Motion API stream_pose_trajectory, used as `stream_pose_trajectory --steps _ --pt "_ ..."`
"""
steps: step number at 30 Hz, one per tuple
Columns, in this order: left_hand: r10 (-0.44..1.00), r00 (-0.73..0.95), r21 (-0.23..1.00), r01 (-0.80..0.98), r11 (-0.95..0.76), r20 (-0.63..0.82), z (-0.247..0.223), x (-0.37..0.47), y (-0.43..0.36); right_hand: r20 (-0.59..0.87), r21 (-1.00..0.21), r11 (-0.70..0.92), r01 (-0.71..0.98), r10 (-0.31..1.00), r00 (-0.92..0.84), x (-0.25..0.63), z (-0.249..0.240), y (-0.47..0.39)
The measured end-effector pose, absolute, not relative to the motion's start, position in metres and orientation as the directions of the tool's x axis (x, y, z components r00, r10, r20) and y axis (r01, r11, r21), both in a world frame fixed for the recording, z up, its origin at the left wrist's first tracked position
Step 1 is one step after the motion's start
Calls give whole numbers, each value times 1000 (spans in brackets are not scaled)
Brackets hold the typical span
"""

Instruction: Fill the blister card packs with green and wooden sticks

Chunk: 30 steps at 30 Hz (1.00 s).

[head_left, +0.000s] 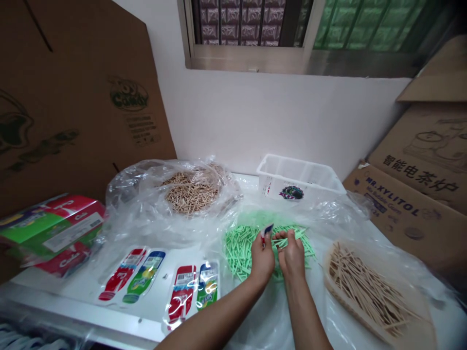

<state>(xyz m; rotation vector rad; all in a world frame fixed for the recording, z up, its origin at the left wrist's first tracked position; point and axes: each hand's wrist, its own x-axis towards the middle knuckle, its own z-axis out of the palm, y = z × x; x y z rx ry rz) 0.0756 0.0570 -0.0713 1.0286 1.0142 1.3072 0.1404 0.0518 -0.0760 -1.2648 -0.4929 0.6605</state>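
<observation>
My left hand (262, 261) pinches a tilted packet (267, 230) over the pile (237, 253), in from the worktop's (149, 315) front edge, while my right hand (293, 253), closed on sticks (280, 241) (how many, I can't tell), sits just right of it.

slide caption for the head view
Left hand holds a small red, white and blue printed piece; right hand over thin light-green sticks.
</observation>
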Motion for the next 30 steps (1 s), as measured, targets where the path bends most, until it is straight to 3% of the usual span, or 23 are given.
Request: stream_pose_trajectory --steps 7,10,12,14,15,17,19,20,22,24,25,27,30 --pt "986 -50 906 -403 126 -159 -70 80 62 -84 -806 289 -517 808 583 102 -62 37" --pt "988 -6 897 -419 140 -157 -70 76 60 -40 -843 233 -485 872 488 104 -61 31" --pt "988 4 910 -390 144 -154 -68 70 62 33 -936 187 -297 889 457 112 -63 27" --pt "994 -43 946 -313 84 -102 -63 61 68 169 -986 149 81 896 410 124 -65 21" --pt "996 -72 965 -259 29 -50 -61 57 71 253 -940 144 308 901 351 129 -66 18" --pt "993 -81 983 -152 -100 89 -57 51 75 370 -721 167 672 914 169 136 -66 13" --pt "981 0 978 -84 -192 193 -56 47 77 395 -531 214 820 918 16 139 -64 11" --pt "976 41 975 -63 -211 214 -56 47 77 389 -503 232 832 921 -22 140 -63 10" --pt "979 41 979 -47 -199 201 -57 47 75 349 -625 228 747 937 6 139 -61 13" --pt "989 -52 987 -67 -145 141 -58 48 73 275 -888 174 425 943 189 138 -59 17" --pt "989 -100 988 -96 -118 109 -58 50 72 214 -964 155 214 933 289 136 -59 20" --pt "990 -133 977 -203 -64 37 -57 55 69 83 -971 171 -170 899 431 129 -58 25" --pt "991 -96 922 -385 53 -97 -55 65 62 -70 -833 205 -514 883 465 111 -57 27"
